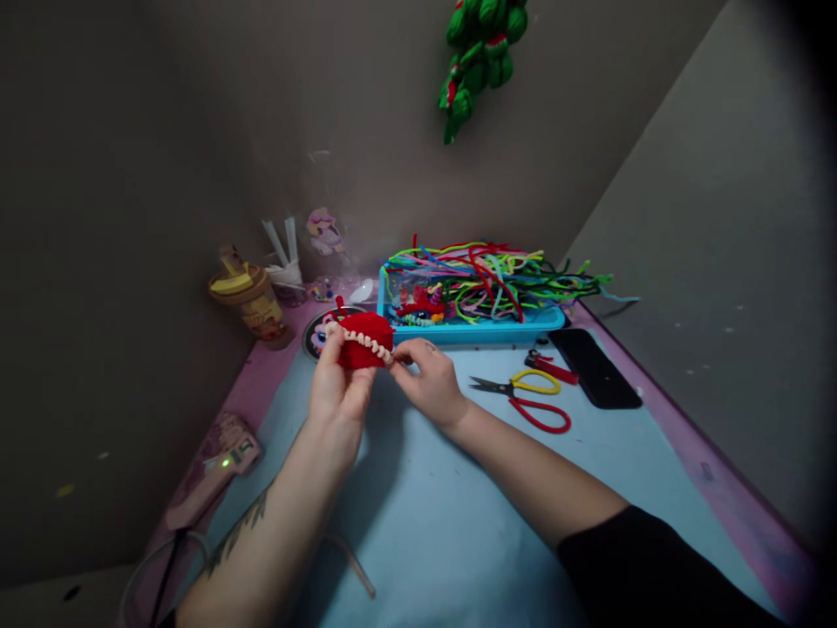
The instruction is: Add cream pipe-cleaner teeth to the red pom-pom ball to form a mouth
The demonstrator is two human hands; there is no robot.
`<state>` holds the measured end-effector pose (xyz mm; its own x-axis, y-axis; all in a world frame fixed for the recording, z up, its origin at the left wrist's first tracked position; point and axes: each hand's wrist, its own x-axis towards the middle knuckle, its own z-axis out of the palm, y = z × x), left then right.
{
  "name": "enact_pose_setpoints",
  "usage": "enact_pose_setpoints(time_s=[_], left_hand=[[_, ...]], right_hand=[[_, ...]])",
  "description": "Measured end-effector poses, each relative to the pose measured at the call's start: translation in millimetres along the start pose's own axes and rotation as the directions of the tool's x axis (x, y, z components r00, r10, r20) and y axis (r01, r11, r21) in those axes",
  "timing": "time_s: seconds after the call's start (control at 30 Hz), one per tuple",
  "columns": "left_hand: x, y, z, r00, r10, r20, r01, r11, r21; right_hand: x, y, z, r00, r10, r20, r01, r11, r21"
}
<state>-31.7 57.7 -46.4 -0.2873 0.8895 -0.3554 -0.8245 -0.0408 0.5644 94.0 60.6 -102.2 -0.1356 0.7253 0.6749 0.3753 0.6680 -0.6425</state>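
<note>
My left hand [338, 388] is closed on a red fuzzy craft piece [364, 330], holding it up above the table. A cream-white coiled strip [367, 342] runs across its front, with my left thumb pressed on the strip's left end. At the strip's right end, the fingers of my right hand [432, 379] are pinched together. Behind my left hand, a round dark dish [309, 346] is partly covered, and a small purple-and-blue flower-like piece [319, 336] shows beside my thumb.
A blue tray [477, 333] of colourful pipe cleaners [497, 275] stands at the back. Scissors [510, 389], red-handled cutters [555, 370] and a black phone [595, 368] lie right. A lidded cup [255, 305] and a pink glue gun [222, 471] are left. Green ornaments [484, 61] hang above.
</note>
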Motion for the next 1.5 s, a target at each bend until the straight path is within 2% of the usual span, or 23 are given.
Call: enact_pose_setpoints(time_s=[0.1,0.3,0.7,0.87,1.1,1.2,1.37,1.5], left_hand=[[-1,1,0.8,1.0,-0.01,0.016,0.01,1.0,-0.012],[-1,-1,0.8,1.0,0.003,-0.002,-0.003,1.0,-0.017],[-8,2,9.8,0.999,-0.029,-0.043,0.027,0.999,-0.041],[-4,-1,6.1,1.0,-0.024,-0.013,0.024,0.999,-0.024],[2,-4,-1.5,0.999,-0.043,0.018,0.043,0.999,-0.03],[4,-4,-3.6,0.999,0.001,0.035,-0.001,1.0,0.0],[1,-11,-4.7,0.986,0.159,0.051,-0.16,0.987,0.009],[-7,-22,-3.6,0.953,0.242,0.18,-0.266,0.956,0.12]], right_hand=[[2,3,-2,0.996,-0.092,-0.006,0.092,0.993,-0.068],[0,5,-3,0.98,-0.187,0.065,0.193,0.975,-0.107],[0,2,-2,0.987,-0.156,0.026,0.158,0.982,-0.104],[-2,4,0,0.978,-0.207,-0.007,0.204,0.968,-0.143],[-3,3,2,0.984,-0.177,0.014,0.178,0.98,-0.084],[-1,3,0,0.986,-0.162,0.029,0.164,0.984,-0.065],[11,-3,-14,0.989,-0.124,0.078,0.123,0.992,0.016],[20,-14,-24,0.995,-0.071,0.063,0.066,0.995,0.069]])
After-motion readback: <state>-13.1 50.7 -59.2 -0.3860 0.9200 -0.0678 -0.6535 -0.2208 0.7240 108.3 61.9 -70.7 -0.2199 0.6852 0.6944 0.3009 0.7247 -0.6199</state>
